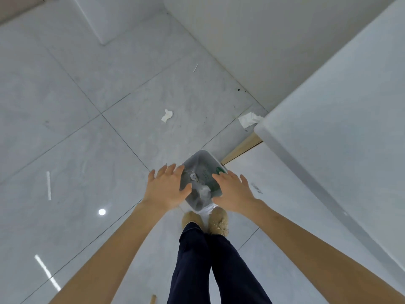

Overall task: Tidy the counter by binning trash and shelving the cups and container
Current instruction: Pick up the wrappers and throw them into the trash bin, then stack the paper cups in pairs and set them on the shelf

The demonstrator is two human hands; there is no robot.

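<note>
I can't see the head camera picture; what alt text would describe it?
Seen from above, a person's open left hand and right hand spread over a small bin lined with a plastic bag and holding trash, on a pale tiled floor. Two crumpled tissues lie on the floor beyond it, one by the white counter corner.

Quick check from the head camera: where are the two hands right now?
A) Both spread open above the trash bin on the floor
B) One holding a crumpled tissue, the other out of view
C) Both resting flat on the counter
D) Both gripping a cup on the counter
A: the left hand and right hand are open with fingers spread, empty, over the rim of the trash bin on the floor.
</note>
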